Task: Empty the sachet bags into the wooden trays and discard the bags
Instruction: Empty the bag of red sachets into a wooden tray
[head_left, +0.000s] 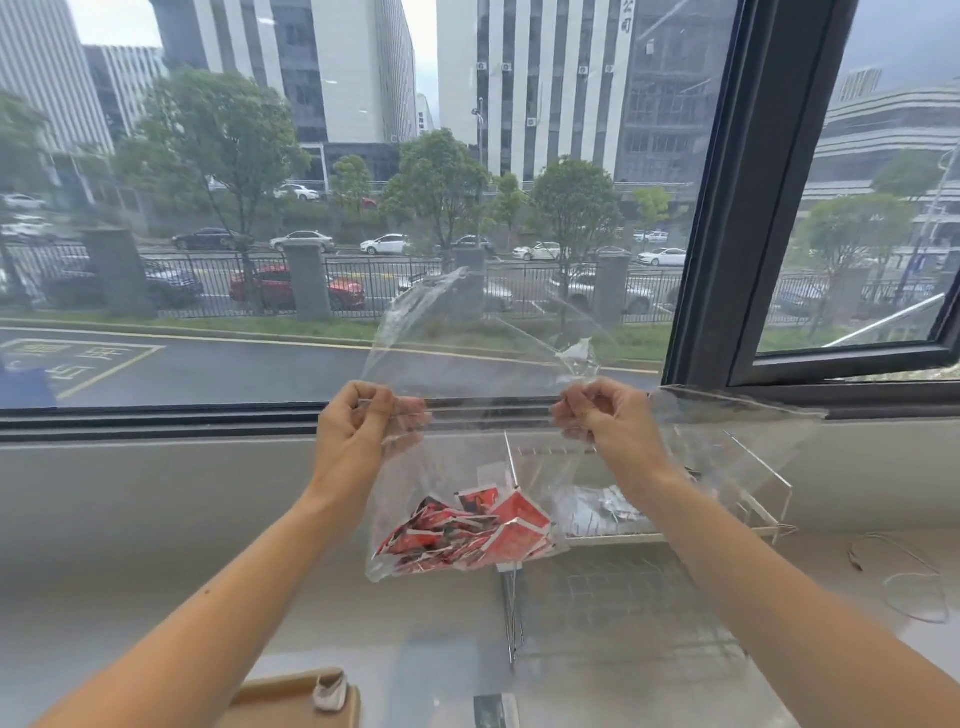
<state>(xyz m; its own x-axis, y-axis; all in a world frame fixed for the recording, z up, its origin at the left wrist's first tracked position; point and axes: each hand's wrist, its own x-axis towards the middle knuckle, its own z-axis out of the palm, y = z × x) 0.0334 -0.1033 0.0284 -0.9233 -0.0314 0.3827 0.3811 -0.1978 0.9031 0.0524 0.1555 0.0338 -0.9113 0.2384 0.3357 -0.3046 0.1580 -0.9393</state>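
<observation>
Item: clear plastic bag (457, 467), held upright in the air before the window (363, 208), above the pale table (130, 519) that runs under the sill. Contents: red sachets (467, 530), heaped in the bottom of the bag, which sags under them; none are seen outside it. The mouth is kept uppermost, apparently so that nothing spills while the top is being pulled apart or torn open; the loose film above the grip stands up crumpled. Left hand (358, 431): fingers curled and pressed together, the left upper edge of the bag pinched between thumb and fingers. Right hand (613, 421): likewise closed, the right upper edge pinched; the two hands are held well apart at one level, so the film between them is stretched taut. Behind the bag, a clear acrylic display stand (727, 457) is set on the table, with pale packets (597, 512) lying in its lower part; whether the bag touches it cannot be told. A wooden tray (291, 701) is partly seen at the bottom edge, near the person, with a small crumpled pale object (330, 691) on its rim. Emptying is judged not yet begun.
</observation>
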